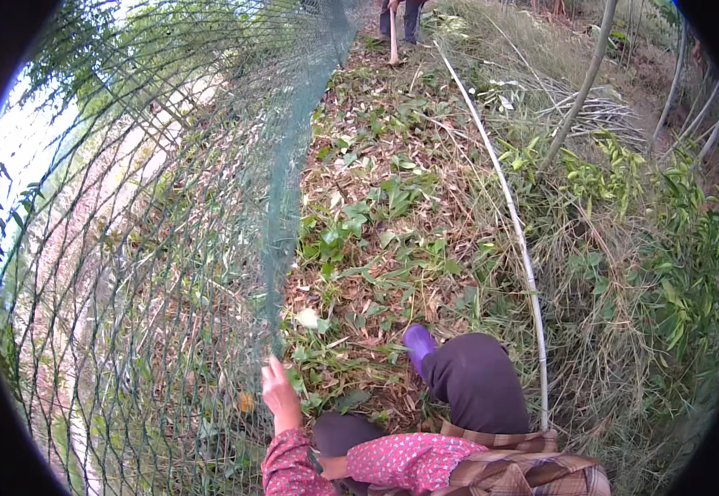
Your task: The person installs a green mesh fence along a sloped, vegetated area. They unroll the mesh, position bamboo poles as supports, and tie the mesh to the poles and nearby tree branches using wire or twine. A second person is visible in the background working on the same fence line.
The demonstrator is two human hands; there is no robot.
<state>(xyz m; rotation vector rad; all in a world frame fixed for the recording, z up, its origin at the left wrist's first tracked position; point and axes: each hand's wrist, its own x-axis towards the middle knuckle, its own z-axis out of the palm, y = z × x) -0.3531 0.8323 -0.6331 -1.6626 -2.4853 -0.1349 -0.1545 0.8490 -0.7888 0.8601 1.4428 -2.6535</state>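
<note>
My left hand (281, 398) is raised at the edge of a green mesh net (281, 215), with its fingertips closed on the net's border. Behind my left forearm, my right hand (334, 468) is mostly hidden. A small dark green piece shows beside it, and I cannot make out what it is or whether the fingers hold it. Both arms wear pink flowered sleeves (409, 459). The net stretches away from me on the left, its border running forward along a strip of ground covered with dry leaves and cut weeds (384, 223).
My bent knee (479, 380) and purple boot (419, 345) are close on the right. A long pale pole (508, 194) lies along the strip. Leafy shrubs (682, 281), a slanting trunk (582, 91) and piled sticks (599, 116) stand farther right. Ahead, another person holds a long-handled tool (393, 37).
</note>
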